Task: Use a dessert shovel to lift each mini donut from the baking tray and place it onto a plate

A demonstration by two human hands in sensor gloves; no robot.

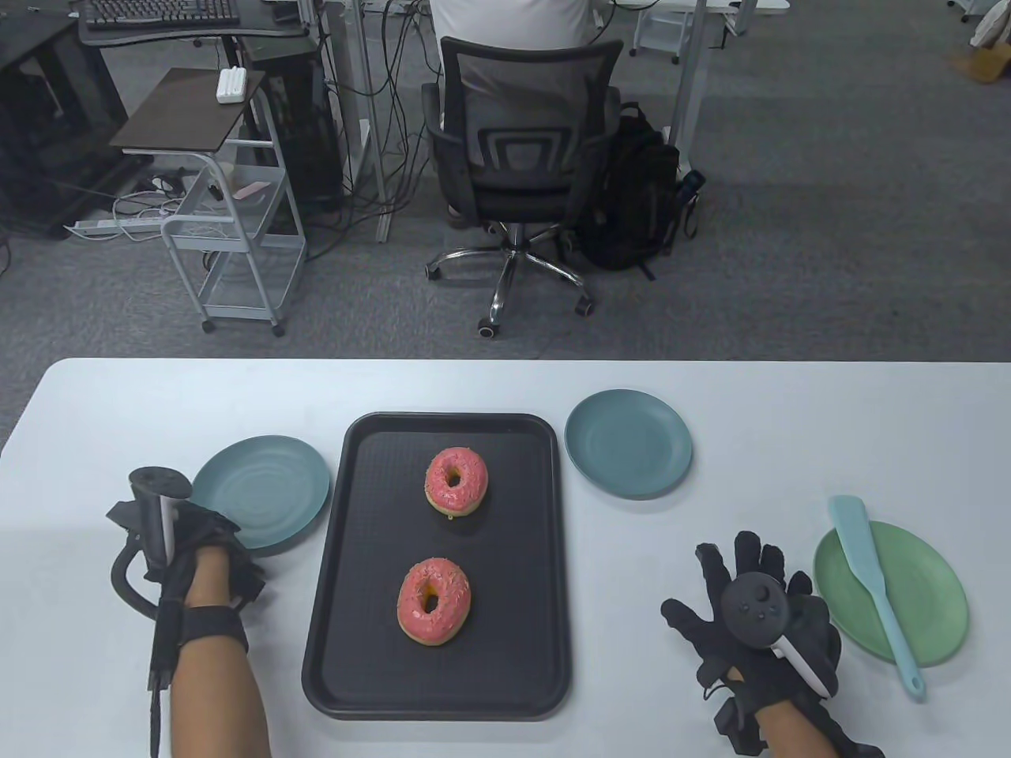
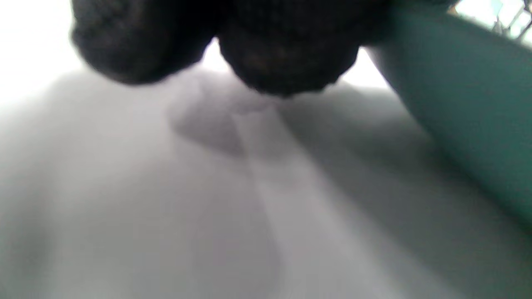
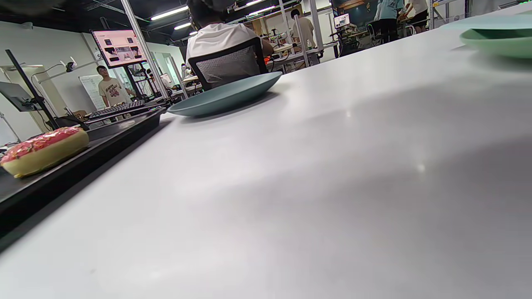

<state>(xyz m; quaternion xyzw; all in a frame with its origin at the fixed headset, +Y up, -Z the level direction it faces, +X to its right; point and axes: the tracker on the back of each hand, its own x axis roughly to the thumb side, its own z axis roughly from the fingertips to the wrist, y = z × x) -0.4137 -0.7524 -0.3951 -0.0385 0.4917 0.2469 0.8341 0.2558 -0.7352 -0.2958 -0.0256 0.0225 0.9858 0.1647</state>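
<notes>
While both pink-frosted mini donuts sit untouched on the black baking tray point(image 1: 332, 568), the far donut point(image 1: 456, 481) toward its upper middle and the near donut point(image 1: 434, 601) below it, the pale blue dessert shovel point(image 1: 871, 580) lies across the green plate point(image 1: 932, 592) at the right of the bench point(image 1: 790, 426), its blade pointing away and its handle end hanging off the plate's near rim. The right hand point(image 1: 758, 624) rests flat just left of that plate, fingers spread and holding nothing; the left hand point(image 1: 186, 553) rests on the bench beside the left blue-grey plate point(image 1: 261, 489), fingers curled loosely with nothing in them. A second blue-grey plate point(image 1: 629, 444) waits right of the tray. The shovel looks light and somewhat flexible, best taken near the narrow handle end. The donuts look soft, light and sticky-topped, so the blade should slide fully underneath rather than press the frosting.
</notes>
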